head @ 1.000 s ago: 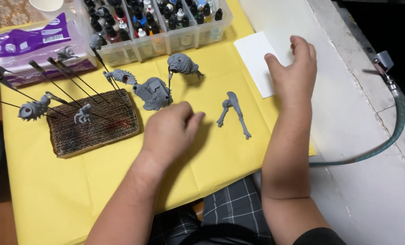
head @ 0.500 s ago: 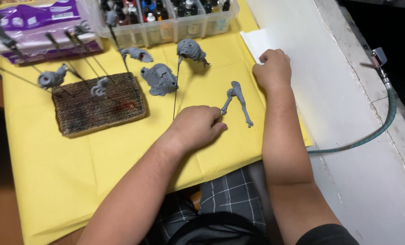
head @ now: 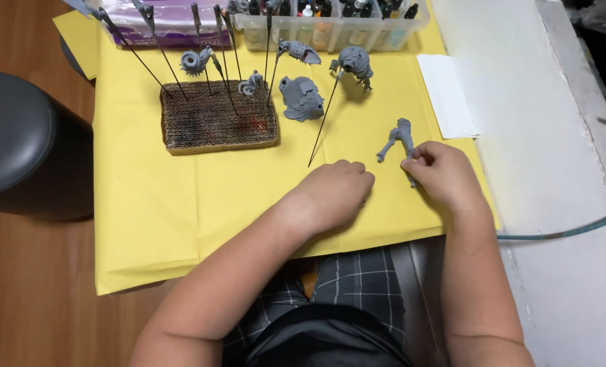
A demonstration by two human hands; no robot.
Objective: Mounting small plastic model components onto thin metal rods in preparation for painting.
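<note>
The right hand [head: 442, 173] pinches with narrow fingers the long grey plastic model piece [head: 398, 139], which lies on the yellow paper sheet [head: 181, 204]. The left hand [head: 333, 194] rests curled and empty beside it. Better to lift the piece by its thicker part (thin ends seem fragile), away from the thin black rod [head: 323, 122].

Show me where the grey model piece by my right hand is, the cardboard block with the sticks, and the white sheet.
Grey model piece [head: 399, 138], head view, on its upper body.
Cardboard block [head: 211, 126], head view, on its bare top face.
White sheet [head: 447, 94], head view, on its middle.
</note>
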